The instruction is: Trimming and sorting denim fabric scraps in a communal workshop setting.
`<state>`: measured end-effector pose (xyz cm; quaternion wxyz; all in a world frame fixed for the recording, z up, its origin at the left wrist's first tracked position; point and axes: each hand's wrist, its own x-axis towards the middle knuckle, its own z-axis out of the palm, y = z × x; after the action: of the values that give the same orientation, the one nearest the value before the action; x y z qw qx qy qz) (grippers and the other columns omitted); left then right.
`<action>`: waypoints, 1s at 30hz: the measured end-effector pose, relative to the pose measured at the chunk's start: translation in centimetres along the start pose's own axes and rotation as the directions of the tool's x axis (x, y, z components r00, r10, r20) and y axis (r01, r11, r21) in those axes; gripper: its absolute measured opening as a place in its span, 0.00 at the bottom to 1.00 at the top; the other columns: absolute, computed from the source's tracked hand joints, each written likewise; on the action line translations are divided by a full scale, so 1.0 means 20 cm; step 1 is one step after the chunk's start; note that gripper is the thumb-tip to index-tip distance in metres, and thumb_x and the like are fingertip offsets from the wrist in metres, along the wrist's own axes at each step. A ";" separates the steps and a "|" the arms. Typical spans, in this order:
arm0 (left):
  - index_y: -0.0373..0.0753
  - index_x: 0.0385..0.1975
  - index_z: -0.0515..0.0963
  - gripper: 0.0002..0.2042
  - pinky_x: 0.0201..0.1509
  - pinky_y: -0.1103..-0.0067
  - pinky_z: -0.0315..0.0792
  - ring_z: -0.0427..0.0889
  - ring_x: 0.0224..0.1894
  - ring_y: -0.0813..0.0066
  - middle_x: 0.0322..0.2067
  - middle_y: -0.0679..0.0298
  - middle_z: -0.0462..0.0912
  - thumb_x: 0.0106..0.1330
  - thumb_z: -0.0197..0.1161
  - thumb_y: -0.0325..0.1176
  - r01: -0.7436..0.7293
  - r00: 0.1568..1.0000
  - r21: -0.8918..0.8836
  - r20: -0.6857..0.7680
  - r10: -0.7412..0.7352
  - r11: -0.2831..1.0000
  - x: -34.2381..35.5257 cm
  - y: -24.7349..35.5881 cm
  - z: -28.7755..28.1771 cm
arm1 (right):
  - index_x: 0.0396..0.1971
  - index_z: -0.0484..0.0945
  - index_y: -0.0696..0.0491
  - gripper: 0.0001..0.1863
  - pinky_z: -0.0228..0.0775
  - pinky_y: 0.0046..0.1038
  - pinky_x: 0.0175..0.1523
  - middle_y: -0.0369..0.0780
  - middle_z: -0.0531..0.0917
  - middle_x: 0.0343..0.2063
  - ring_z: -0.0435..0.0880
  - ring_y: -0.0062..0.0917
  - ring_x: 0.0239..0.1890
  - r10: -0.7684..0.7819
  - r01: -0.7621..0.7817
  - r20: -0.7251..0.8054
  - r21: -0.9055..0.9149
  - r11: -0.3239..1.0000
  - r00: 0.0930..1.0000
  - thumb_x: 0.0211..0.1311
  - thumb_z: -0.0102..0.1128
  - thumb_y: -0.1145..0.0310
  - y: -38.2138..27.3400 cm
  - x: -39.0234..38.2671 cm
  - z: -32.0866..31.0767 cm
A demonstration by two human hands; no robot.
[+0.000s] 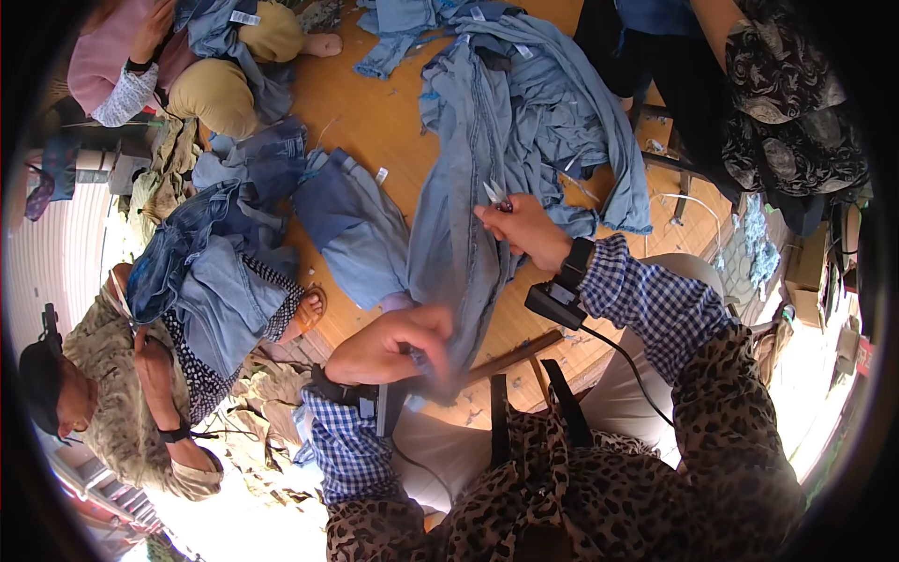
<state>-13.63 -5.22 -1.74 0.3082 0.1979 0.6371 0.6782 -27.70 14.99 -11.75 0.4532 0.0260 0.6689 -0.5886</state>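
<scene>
step: looked like thread trimming | right hand [530, 231]: closed round thread snips [496, 195], center | left hand [386, 347]: blurred, curled, pinch couldn't be told | light-blue denim garment [449, 220]: lay center | next: likely called for steadying garment

Pale-blue denim garment [440, 215], blue-and-white checked sleeves [646, 295], black-and-tan leopard-print top [599, 501], orange-brown platform [375, 117].

Glaring light [253, 506] flanks the wooden surface [361, 112] — pale ribbed panel [70, 253] at left.

Co-worker [126, 398] in blk cap [39, 386] at L, pink-clad person [101, 67] top L, cardboard box [806, 265] (far R), wooden surface [368, 120]
</scene>
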 end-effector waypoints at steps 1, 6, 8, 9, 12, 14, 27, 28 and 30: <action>0.37 0.26 0.79 0.08 0.40 0.79 0.61 0.70 0.36 0.72 0.30 0.65 0.67 0.46 0.60 0.18 -0.001 1.000 0.004 -0.001 0.001 1.000 0.00 0.01 0.00 | 0.17 0.71 0.52 0.17 0.49 0.18 0.15 0.30 0.69 0.14 0.61 0.11 0.12 -0.004 0.004 0.001 -0.001 1.000 1.000 0.59 0.60 0.57 -0.01 0.02 -0.02; 0.39 0.25 0.81 0.09 0.39 0.79 0.57 0.66 0.33 0.72 0.28 0.66 0.66 0.44 0.60 0.18 0.063 0.996 -0.055 -0.055 -0.066 0.997 0.01 0.02 0.01 | 0.21 0.72 0.52 0.14 0.49 0.18 0.14 0.30 0.69 0.13 0.60 0.12 0.11 -0.214 0.239 -0.448 -0.001 0.971 0.868 0.58 0.62 0.60 0.04 0.11 -0.05; 0.38 0.25 0.81 0.09 0.40 0.79 0.58 0.67 0.34 0.72 0.29 0.65 0.67 0.45 0.59 0.18 0.037 0.999 -0.070 -0.005 -0.037 0.997 0.04 -0.03 0.03 | 0.23 0.73 0.53 0.13 0.50 0.17 0.14 0.30 0.70 0.14 0.61 0.11 0.11 -0.124 0.150 -0.329 0.055 0.987 0.936 0.57 0.63 0.60 0.04 0.08 -0.06; 0.38 0.25 0.81 0.09 0.40 0.79 0.59 0.68 0.34 0.72 0.29 0.65 0.67 0.45 0.59 0.18 0.026 0.999 -0.087 0.036 -0.023 0.996 0.05 -0.03 0.05 | 0.26 0.73 0.53 0.13 0.51 0.17 0.14 0.31 0.71 0.15 0.62 0.11 0.11 -0.026 0.046 -0.186 0.105 0.993 0.982 0.56 0.64 0.60 0.04 0.06 -0.05; 0.38 0.27 0.80 0.09 0.42 0.80 0.61 0.70 0.36 0.71 0.29 0.66 0.68 0.46 0.58 0.18 0.090 0.983 -0.103 0.169 -0.072 0.991 0.13 -0.01 0.13 | 0.29 0.73 0.55 0.14 0.52 0.18 0.14 0.32 0.74 0.19 0.65 0.11 0.14 0.103 -0.104 0.017 0.087 0.991 0.995 0.55 0.65 0.61 0.00 0.08 -0.03; 0.37 0.29 0.79 0.09 0.44 0.80 0.63 0.71 0.39 0.69 0.32 0.64 0.71 0.48 0.57 0.18 0.031 0.976 -0.073 0.217 -0.014 0.997 0.17 -0.06 0.16 | 0.30 0.73 0.55 0.12 0.53 0.19 0.15 0.32 0.74 0.21 0.68 0.11 0.16 0.048 -0.047 -0.009 0.081 0.996 0.999 0.53 0.66 0.64 0.00 0.08 0.01; 0.28 0.50 0.68 0.23 0.53 0.76 0.69 0.74 0.49 0.72 0.45 0.57 0.75 0.66 0.57 0.43 0.005 0.532 -0.644 -0.647 -0.547 0.765 0.32 -0.32 -0.09 | 0.29 0.70 0.58 0.10 0.64 0.22 0.33 0.33 0.70 0.20 0.67 0.15 0.25 -0.379 0.462 0.376 -0.162 0.872 0.846 0.53 0.61 0.69 0.04 -0.35 0.15; 0.27 0.51 0.68 0.26 0.52 0.76 0.69 0.75 0.48 0.72 0.46 0.57 0.76 0.65 0.58 0.46 0.087 0.576 -0.643 -0.591 -0.565 0.761 0.34 -0.36 -0.09 | 0.26 0.70 0.57 0.11 0.63 0.22 0.31 0.32 0.69 0.18 0.65 0.13 0.23 -0.367 0.533 0.500 -0.242 0.810 0.784 0.55 0.61 0.68 0.04 -0.38 0.16; 0.29 0.51 0.68 0.21 0.50 0.78 0.70 0.75 0.47 0.72 0.45 0.59 0.77 0.66 0.58 0.38 0.304 0.483 -0.466 -0.676 -0.557 0.831 0.38 -0.44 -0.08 | 0.26 0.71 0.58 0.11 0.63 0.23 0.31 0.33 0.71 0.18 0.66 0.14 0.22 -0.296 0.546 0.612 -0.272 0.792 0.734 0.55 0.61 0.66 0.01 -0.39 0.13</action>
<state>-18.88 -1.35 -11.55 0.1810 -0.3365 0.6299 0.6761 -21.48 16.77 -6.72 0.4663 -0.3988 0.6147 -0.4957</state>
